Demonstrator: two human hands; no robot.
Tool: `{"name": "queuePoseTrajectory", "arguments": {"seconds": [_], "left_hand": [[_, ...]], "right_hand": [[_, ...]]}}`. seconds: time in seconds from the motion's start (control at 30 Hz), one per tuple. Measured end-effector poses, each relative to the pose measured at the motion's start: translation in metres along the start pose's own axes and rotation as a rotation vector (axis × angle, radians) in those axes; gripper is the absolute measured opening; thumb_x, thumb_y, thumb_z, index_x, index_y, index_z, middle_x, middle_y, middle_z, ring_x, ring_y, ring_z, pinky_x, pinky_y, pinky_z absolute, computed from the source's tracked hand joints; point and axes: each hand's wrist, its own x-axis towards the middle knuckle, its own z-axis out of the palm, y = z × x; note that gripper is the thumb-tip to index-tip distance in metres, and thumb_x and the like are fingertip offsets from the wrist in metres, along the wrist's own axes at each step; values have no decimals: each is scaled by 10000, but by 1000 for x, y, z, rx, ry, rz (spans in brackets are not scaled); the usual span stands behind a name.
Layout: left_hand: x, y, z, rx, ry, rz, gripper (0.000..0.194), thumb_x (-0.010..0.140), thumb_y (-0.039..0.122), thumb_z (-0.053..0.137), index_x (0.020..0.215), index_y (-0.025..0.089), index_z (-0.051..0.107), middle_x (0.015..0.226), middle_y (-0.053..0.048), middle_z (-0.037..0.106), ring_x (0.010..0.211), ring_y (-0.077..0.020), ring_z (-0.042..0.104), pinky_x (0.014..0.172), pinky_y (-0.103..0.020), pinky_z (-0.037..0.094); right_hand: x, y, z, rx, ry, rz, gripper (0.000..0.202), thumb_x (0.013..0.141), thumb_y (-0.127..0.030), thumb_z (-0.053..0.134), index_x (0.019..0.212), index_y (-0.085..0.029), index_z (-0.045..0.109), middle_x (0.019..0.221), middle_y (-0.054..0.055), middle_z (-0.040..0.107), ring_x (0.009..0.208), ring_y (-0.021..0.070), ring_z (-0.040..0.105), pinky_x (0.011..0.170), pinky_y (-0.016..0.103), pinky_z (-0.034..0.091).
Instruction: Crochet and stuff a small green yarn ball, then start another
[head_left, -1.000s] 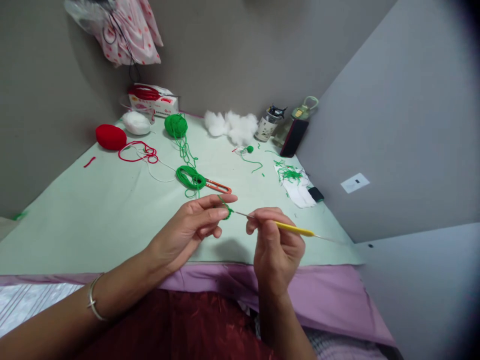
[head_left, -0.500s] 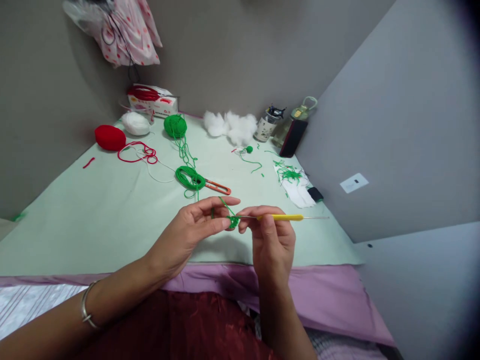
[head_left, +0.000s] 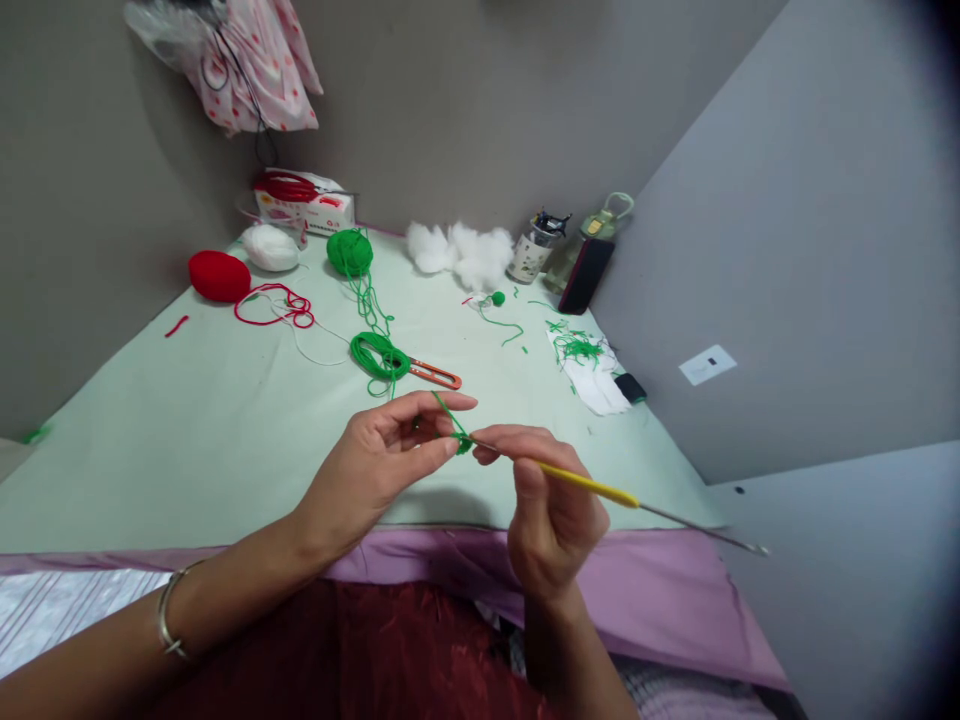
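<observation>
Between the thumb and fingers of my left hand (head_left: 375,455) is a small piece of green crochet (head_left: 463,443). A strand of green yarn runs from it up over my raised index finger. My right hand (head_left: 559,515) is closed round the yellow handle of a crochet hook (head_left: 592,485). The hook's thin metal tip reaches the crochet piece, and its other metal end slants down to the right. Just beyond my hands lie a loose coil of green yarn (head_left: 379,356) and orange-handled snips or a cutter (head_left: 436,374), partly under the coil.
Along the back stand a green yarn ball (head_left: 349,253), white stuffing (head_left: 480,257), a pen cup (head_left: 532,250), a bottle (head_left: 600,222) and a leaning phone (head_left: 587,276). Red yarn (head_left: 219,276) and white yarn (head_left: 270,247) sit at left. Green scraps (head_left: 581,347) lie on tissue at right.
The crochet hook has tilted, its rear end swinging down and to the right as my right hand turned. My left hand keeps its grip on the crochet piece, nearly unmoved.
</observation>
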Motion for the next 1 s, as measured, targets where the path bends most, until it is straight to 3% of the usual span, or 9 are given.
{"name": "queuePoseTrajectory", "arguments": {"seconds": [0.27, 0.43, 0.57, 0.67, 0.73, 0.8, 0.9, 1.0], "left_hand": [[-2, 0, 6, 185, 134, 118, 283, 822, 228, 808, 1102, 268, 804, 845, 10, 657, 906, -179, 605, 968, -319, 441], [-2, -2, 6, 38, 64, 11, 424, 835, 280, 819, 1251, 250, 744, 805, 17, 652, 890, -177, 612, 976, -322, 447], [-1, -4, 7, -113, 54, -45, 456, 818, 274, 843, 1260, 249, 733, 827, 18, 659, 833, -137, 584, 843, -248, 461], [2, -4, 7, -308, -4, -196, 462, 798, 280, 859, 1242, 228, 746, 787, 26, 628, 679, -84, 508, 735, -213, 457], [4, -2, 5, -379, -21, -281, 409, 798, 258, 852, 1195, 202, 772, 736, 50, 576, 533, -33, 346, 674, -203, 451], [4, 1, 4, -366, -2, -274, 362, 802, 235, 839, 1160, 203, 790, 781, 50, 575, 501, -15, 272, 614, -190, 427], [3, 2, 5, -263, 16, -185, 362, 807, 241, 825, 1168, 243, 792, 891, 16, 613, 618, -59, 456, 608, -194, 419], [2, 0, 8, -198, -8, -115, 367, 804, 253, 826, 1169, 255, 795, 853, 4, 625, 775, -126, 552, 745, -238, 473]], "right_hand": [[-7, 15, 8, -63, 14, -156, 272, 999, -95, 529, 1150, -238, 705, 1011, 71, 763, 931, 206, 733, 749, 380, 612], [-8, 15, 10, -104, 35, -125, 268, 1004, -108, 529, 1130, -254, 716, 970, 61, 764, 905, 206, 731, 759, 383, 617], [-14, 16, 13, -311, 35, -194, 337, 968, -89, 601, 1205, -294, 725, 1058, 67, 746, 954, 206, 724, 779, 371, 618], [-17, 18, 16, -407, 82, -258, 375, 954, -98, 626, 1233, -327, 729, 1122, 75, 733, 1002, 224, 716, 795, 387, 615], [-15, 16, 15, -288, 103, -180, 320, 977, -113, 587, 1186, -300, 742, 1041, 69, 740, 943, 216, 712, 766, 385, 605], [-9, 13, 13, -108, 139, -37, 262, 998, -130, 553, 1095, -266, 754, 910, 48, 727, 829, 192, 690, 705, 363, 578], [0, 10, 12, 145, 187, 123, 218, 1014, -173, 548, 992, -253, 750, 843, 24, 698, 690, 151, 631, 619, 326, 529], [2, 10, 15, 160, 139, 151, 193, 1006, -190, 575, 987, -255, 756, 897, 33, 720, 779, 168, 666, 663, 333, 561]]}}
